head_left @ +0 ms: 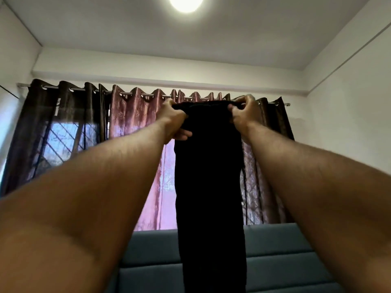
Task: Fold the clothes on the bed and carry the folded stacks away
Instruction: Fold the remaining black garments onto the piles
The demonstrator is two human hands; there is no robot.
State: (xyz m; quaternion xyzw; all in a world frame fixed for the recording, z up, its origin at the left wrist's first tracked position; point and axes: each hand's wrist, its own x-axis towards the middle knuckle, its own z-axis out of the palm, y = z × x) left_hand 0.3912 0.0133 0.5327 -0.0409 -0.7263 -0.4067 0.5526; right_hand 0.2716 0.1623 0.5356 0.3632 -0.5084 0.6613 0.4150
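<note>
While they hang full length, black trousers, top edge pinched by both hands

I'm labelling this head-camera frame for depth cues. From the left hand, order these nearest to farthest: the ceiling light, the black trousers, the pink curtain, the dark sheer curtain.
1. black trousers: gripped at the top edge by the left hand.
2. pink curtain: directly behind the hand.
3. dark sheer curtain: farther out to the left, over the window.
4. ceiling light: high overhead, at the top edge.
</note>
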